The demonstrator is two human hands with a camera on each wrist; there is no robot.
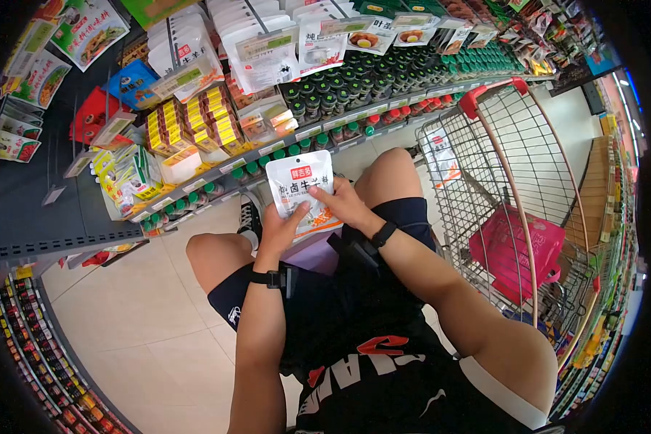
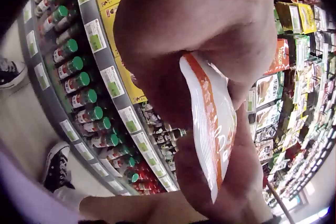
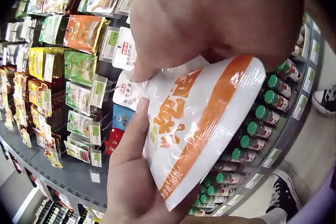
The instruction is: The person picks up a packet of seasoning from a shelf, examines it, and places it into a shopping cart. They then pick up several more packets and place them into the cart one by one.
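Observation:
A white seasoning pouch (image 1: 291, 172) with a red label, dark Chinese lettering and an orange lower band is held upright above the lap. My left hand (image 1: 278, 230) grips its lower left side, thumb across the front. From the right, my right hand (image 1: 349, 205) pinches the other side with its thumb over the printed face. In the right wrist view the pouch's orange-banded bottom edge (image 3: 212, 113) shows between both hands. The left wrist view catches the pouch (image 2: 207, 124) nearly edge-on; the fingers behind it are mostly hidden.
Similar white pouches (image 1: 260, 54) hang on the shelf ahead, above yellow boxes (image 1: 188, 123) and rows of green-capped bottles (image 1: 195, 199). At the right stands a wire shopping cart (image 1: 510, 145) holding a pink bag (image 1: 519, 249) and a white pouch (image 1: 441, 158).

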